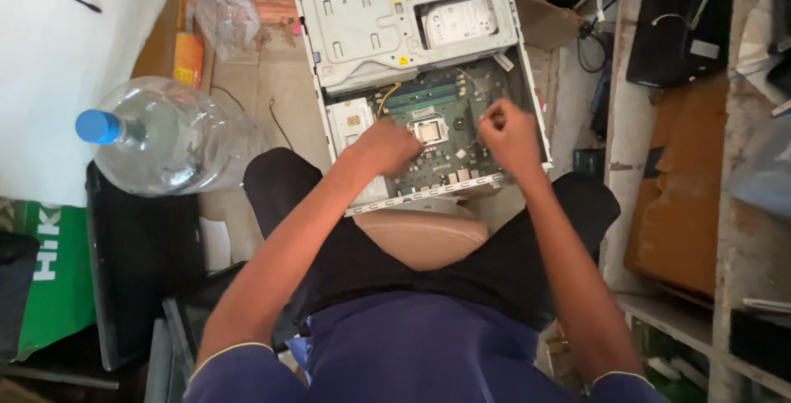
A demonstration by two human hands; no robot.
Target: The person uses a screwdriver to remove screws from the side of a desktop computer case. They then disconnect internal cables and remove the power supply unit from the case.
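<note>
Hands are working inside an opened desktop computer case [412, 32] that is lying flat on the floor between the seated person's knees, its side panel off so the inside is facing straight up at the camera. Laid this way, the green motherboard [449, 135] is sitting level and within easy reach from above.

The left hand [387, 146] is resting on the near left part of the board, just beside the square processor socket [429, 130]. Its fingers are curled under, and it seems to be pressing or steadying there, though I cannot tell whether anything is gripped beneath it. The right hand [507, 133] is hanging over the right side of the board, clenched into a loose fist with fingertips pinched together, as if holding something small; whatever it may be is hidden.

The case's long axis is running away from the person, tilted slightly to the right: the near end with the rear ports is at the knees, and the far end is carrying the grey drive cage with a silver hard drive [460, 20] lying flat in its bay. Memory sticks [424, 94] are lying crosswise between cage and socket.

Off to the left, a big clear water bottle [169, 135] with a blue cap is lying on its side, well apart from the case. Shelving [659, 123] with cables is standing to the right.
</note>
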